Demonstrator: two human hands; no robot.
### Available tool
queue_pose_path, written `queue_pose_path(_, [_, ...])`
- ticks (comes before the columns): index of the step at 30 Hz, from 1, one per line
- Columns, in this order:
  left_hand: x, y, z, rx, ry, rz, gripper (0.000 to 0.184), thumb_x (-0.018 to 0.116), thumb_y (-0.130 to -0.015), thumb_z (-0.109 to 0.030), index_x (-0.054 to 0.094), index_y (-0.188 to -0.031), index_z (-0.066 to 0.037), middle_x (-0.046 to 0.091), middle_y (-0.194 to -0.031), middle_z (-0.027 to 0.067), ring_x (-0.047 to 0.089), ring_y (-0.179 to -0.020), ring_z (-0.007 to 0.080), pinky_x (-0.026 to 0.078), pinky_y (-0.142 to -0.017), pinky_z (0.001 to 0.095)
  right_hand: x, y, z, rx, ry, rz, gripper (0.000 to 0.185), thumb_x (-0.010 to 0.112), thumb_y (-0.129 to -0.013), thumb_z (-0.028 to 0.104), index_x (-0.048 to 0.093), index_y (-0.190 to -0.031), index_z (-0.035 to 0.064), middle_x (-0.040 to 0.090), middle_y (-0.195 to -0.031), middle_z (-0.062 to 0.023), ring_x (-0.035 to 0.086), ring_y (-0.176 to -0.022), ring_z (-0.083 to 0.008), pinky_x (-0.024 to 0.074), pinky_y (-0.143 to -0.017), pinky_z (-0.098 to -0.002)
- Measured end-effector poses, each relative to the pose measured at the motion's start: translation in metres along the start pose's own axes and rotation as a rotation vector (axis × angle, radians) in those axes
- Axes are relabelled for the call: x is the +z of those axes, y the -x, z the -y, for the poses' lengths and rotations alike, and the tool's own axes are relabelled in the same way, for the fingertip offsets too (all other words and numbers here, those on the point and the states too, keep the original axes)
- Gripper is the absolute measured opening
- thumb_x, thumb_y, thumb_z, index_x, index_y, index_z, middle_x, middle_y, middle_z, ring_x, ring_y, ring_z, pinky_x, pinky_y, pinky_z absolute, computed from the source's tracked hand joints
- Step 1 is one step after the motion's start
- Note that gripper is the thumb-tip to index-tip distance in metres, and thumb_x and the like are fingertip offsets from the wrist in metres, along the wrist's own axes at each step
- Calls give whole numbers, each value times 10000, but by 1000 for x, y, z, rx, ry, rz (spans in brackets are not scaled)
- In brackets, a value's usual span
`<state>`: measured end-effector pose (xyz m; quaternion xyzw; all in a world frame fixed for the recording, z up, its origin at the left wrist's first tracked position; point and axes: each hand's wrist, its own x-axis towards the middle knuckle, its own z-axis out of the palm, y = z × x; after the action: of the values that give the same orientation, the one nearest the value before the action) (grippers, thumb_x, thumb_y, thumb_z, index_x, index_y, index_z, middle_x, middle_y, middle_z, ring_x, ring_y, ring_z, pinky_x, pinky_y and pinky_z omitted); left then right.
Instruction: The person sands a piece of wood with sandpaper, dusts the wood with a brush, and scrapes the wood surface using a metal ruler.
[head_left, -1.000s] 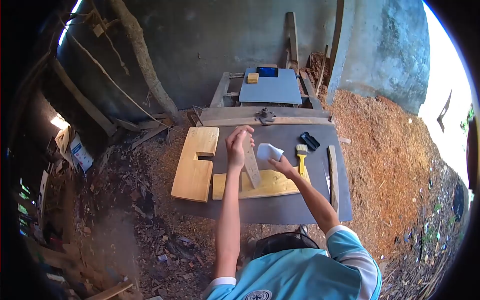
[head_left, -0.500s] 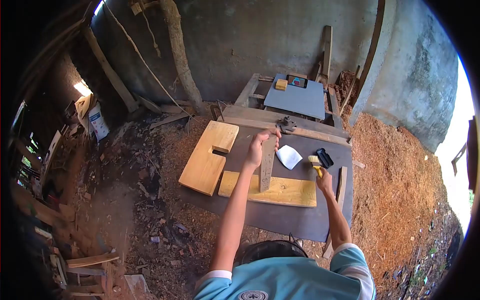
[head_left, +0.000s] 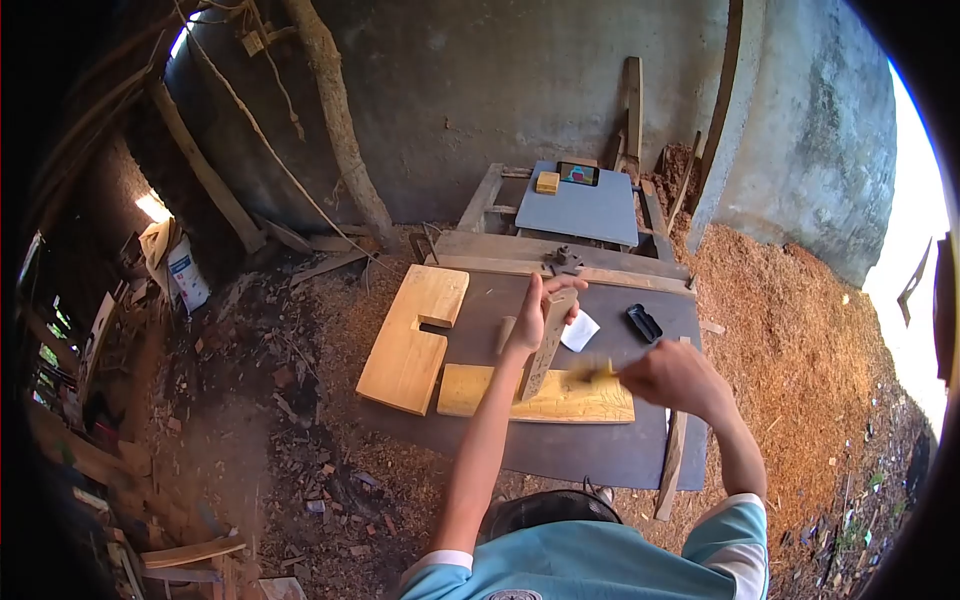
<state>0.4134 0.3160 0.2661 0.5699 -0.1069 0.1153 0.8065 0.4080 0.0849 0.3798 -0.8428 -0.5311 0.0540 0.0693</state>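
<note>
My left hand (head_left: pixel 537 318) is closed around the upper part of a narrow wooden piece (head_left: pixel 541 368) with marks down its face. That piece stands tilted, its lower end over a yellowish board (head_left: pixel 480 392) lying flat. In my right hand (head_left: pixel 682 380) is a paintbrush (head_left: pixel 596 373) with a yellow handle; motion blurs it, and its bristles point left toward the marked piece. I cannot tell whether they touch it. Left of the flat board lies a larger notched board (head_left: pixel 402 345). A white sheet (head_left: pixel 580 332) rests behind my left hand, partly hidden.
An open black case (head_left: pixel 643 324) lies on the dark tabletop (head_left: pixel 470 450). A wooden rail with a dark metal fitting (head_left: pixel 563 262) crosses the back. Beyond it, a grey panel (head_left: pixel 575 213) carries a phone (head_left: pixel 578 174) and a small wooden block (head_left: pixel 547 183). Wood shavings cover the floor at right.
My right hand has brought the brush up and left, from beside the black case to near the marked piece. My left hand has shifted slightly right and down, tilting the piece more.
</note>
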Motion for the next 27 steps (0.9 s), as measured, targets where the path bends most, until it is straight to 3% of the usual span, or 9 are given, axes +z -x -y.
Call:
queue_pose_path(1, [-2,0,1,8,-10,19,860,138,-814,-709,566,-1009,10,533,-662,46,477,-596,115,376,-569,240,-1,4,-3,9,-104,158,66,597,-735,132,624,-684,99,566,-578,-140,575,-552,-301,465,-515,-366])
queue_pose_path(5, [-3,2,4,26,6,50,827,134,-838,-678,583,-977,2,523,-662,27,473,-602,98,381,-583,225,-28,5,11,26,-233,-451,90,584,-744,107,633,-815,82,582,-606,-133,578,-555,-298,472,-520,-360])
queue_pose_path(8, [0,6,6,21,4,-52,798,149,-856,-653,585,-992,2,531,-683,23,486,-640,92,396,-609,223,-9,-11,5,-23,-103,-529,206,574,-755,100,618,-955,87,575,-601,-129,573,-536,-284,473,-516,-359])
queue_pose_path(10, [6,3,9,85,-43,-236,791,160,-861,-646,583,-1010,5,539,-698,21,495,-666,92,402,-621,225,9,-7,21,81,-75,-379,253,553,-800,119,601,-1045,82,576,-607,-137,579,-546,-280,475,-536,-372])
queue_pose_path(12, [-5,6,-4,80,-21,-45,781,180,-864,-641,577,-1036,9,548,-722,16,503,-699,91,408,-638,221,1,0,12,-11,-214,-167,227,553,-809,125,617,-1020,72,598,-661,-144,594,-572,-282,472,-540,-375])
queue_pose_path(15, [-10,15,-4,6,-27,-32,784,181,-863,-640,580,-1024,15,534,-699,15,482,-650,95,396,-610,215,-17,0,12,2,-316,-253,213,567,-792,111,636,-991,80,615,-725,-152,604,-589,-287,467,-536,-370])
queue_pose_path(18, [-13,10,1,43,-22,76,777,180,-864,-640,586,-1027,3,532,-690,11,469,-623,91,389,-590,210,-38,-11,15,46,-232,-613,199,581,-778,105,653,-964,94,608,-718,-140,592,-572,-301,464,-540,-369])
queue_pose_path(23, [11,7,-7,103,-145,-71,606,313,-898,-520,596,-954,13,554,-708,23,488,-609,89,415,-580,230,-50,-30,-3,-129,-136,-215,291,613,-744,93,625,-1035,72,594,-813,-150,590,-766,-291,478,-668,-360])
queue_pose_path(27, [-4,5,9,91,-193,-40,463,346,-885,-385,583,-902,12,563,-716,40,496,-614,93,417,-588,239,-63,-34,-2,-94,-312,-401,531,667,-686,46,506,-1192,80,612,-789,-125,613,-678,-228,494,-629,-318])
